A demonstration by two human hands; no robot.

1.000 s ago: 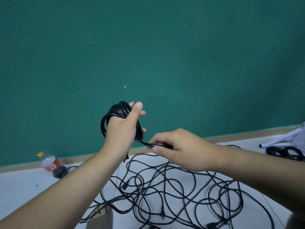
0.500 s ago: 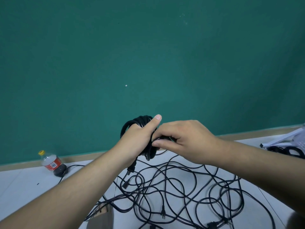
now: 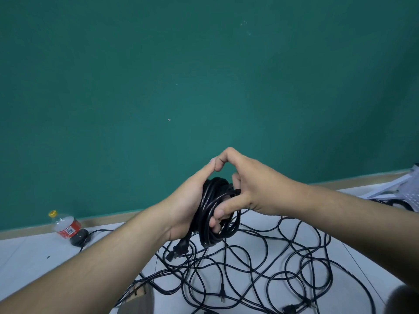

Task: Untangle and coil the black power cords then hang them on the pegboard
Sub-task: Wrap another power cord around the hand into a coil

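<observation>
The left hand (image 3: 186, 207) and the fingers (image 3: 237, 181) of the right hand (image 3: 256, 184) cover much of the coiled cord (image 3: 209, 207), hiding its loose end. The tangle of cords (image 3: 260, 268) on the floor (image 3: 34, 252) runs past the bottom edge, and a white perforated board (image 3: 407, 192) is cut off at the right edge. The label on the bottle (image 3: 64, 225) is too small to read.

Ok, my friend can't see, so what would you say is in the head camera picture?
The left hand and right hand grip a coiled black power cord in front of a green wall. Below them, a tangle of loose black cords sprawls on the floor, with a plastic bottle by the wall at left.
</observation>
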